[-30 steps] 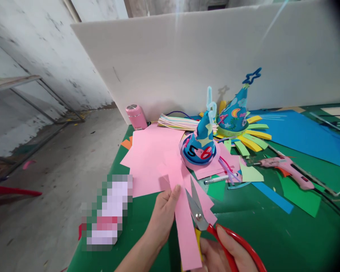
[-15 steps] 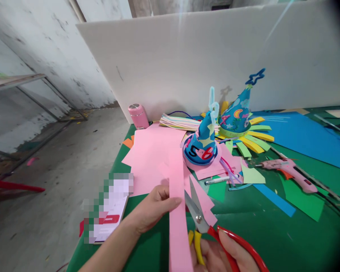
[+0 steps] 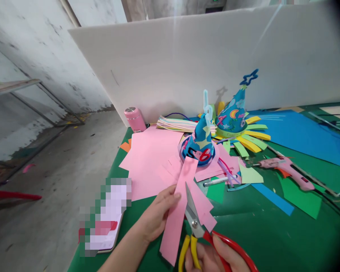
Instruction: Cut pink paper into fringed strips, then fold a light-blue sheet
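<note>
White board (image 3: 187,68): upright, it spans the far side of my feed.
Green table (image 3: 243,223): bears the whole spread of paper and tools that I can see.
Blue sheet (image 3: 294,138): lies flat at the table's far right.
Pink sheet (image 3: 155,151): flat on the left half, well apart from the blue one.
Far hat (image 3: 235,107): a blue cone standing near the board, a star on its tip, yellow and green tabs (image 3: 256,135) fanned about its base.
Near hat (image 3: 201,131): a second blue cone, in front and to the left, a red 6 on its face.
Pink strip (image 3: 175,217): slants through the middle of my view, upper end overlapping the near hat's rim; whether they touch, I can't tell.
Scissors (image 3: 195,223): red and yellow handles, blades a little apart, one over the strip's right edge; I can't make out if paper sits between them.
Left hand (image 3: 158,211): I see it clamped on the strip, thumb across the front.
Right hand (image 3: 208,258): wrapped round the scissors' handles at my bottom edge.
Glue gun (image 3: 286,168): pink, at right, nozzle pointing left.
Phone (image 3: 112,209): on the table's left edge, partly pixelated.
Bottle (image 3: 136,120): pink, at the far left corner.
Pen (image 3: 221,180): just in front of the near hat, rightward.
</note>
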{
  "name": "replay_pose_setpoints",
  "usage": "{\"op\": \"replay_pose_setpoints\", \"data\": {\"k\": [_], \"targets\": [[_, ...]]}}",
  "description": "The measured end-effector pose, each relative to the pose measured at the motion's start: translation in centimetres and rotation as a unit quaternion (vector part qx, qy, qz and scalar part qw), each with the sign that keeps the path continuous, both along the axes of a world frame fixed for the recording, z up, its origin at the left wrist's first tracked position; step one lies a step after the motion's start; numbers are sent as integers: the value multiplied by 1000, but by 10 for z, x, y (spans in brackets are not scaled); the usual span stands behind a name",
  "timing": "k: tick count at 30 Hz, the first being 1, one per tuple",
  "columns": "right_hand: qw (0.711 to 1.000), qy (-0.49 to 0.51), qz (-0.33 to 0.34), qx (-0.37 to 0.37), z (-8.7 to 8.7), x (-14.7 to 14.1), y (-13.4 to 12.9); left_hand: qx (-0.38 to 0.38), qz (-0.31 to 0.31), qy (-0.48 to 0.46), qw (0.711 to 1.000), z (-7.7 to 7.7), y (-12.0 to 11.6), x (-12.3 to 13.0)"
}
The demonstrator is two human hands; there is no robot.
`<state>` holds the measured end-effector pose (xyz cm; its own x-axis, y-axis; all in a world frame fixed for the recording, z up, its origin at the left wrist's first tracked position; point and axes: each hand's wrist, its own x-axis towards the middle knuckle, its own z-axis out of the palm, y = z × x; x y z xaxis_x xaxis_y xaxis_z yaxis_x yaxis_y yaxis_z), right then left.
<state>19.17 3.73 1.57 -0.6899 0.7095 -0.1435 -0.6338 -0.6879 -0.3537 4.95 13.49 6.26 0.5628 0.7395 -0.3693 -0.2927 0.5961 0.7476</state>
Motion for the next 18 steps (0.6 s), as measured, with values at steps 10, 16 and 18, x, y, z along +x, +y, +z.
{"op": "replay_pose_setpoints", "data": {"k": [10, 16, 18], "targets": [[999, 21, 3, -46, -8, 2, 0, 1, 152, 94, 984, -6, 1, 21], [996, -4, 50, -76, 4, 10, 5, 37, 240, 123, 962, -15, -4, 20], [995, -6, 58, -84, 6, 12, 6, 60, 248, 125, 959, -16, -6, 21]]}}
